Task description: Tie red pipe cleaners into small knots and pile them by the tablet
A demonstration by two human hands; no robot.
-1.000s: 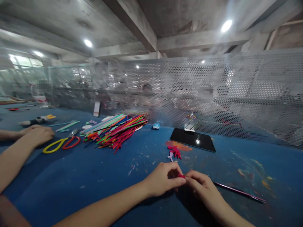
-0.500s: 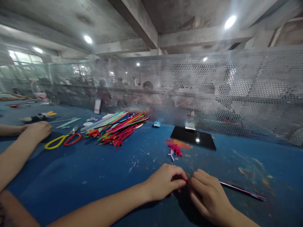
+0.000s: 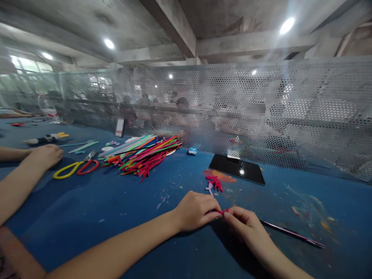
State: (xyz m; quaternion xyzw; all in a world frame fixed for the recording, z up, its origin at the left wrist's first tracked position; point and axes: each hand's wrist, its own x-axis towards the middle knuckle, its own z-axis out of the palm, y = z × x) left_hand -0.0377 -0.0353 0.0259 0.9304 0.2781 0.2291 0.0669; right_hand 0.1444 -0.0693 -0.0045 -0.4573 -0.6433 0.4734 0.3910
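Between my two hands a short red pipe cleaner [image 3: 221, 212] shows, partly hidden by the fingers. My left hand [image 3: 196, 211] is closed in a pinch on its left part. The thumb and fingertips of my right hand [image 3: 245, 223] pinch its other end. Just beyond my hands lie several bent red pipe-cleaner pieces [image 3: 214, 182] in a small heap, with a pale lilac piece [image 3: 209, 188] beside them. A thin dark pink stick, perhaps a pen [image 3: 293, 233], rests on the table to the right of my right hand.
A bundle of coloured pipe cleaners [image 3: 145, 157] lies centre left, near scissors with yellow and red handles [image 3: 77, 169]. A black tablet-like slab [image 3: 238, 169] lies before the perforated metal screen [image 3: 261, 89]. Another person's hand [image 3: 48, 157] rests at left on the blue table [image 3: 130, 217].
Both hands have shifted slightly up and left. My right hand has turned so its thumb and fingertips show, and more of the red pipe cleaner is visible between the hands.
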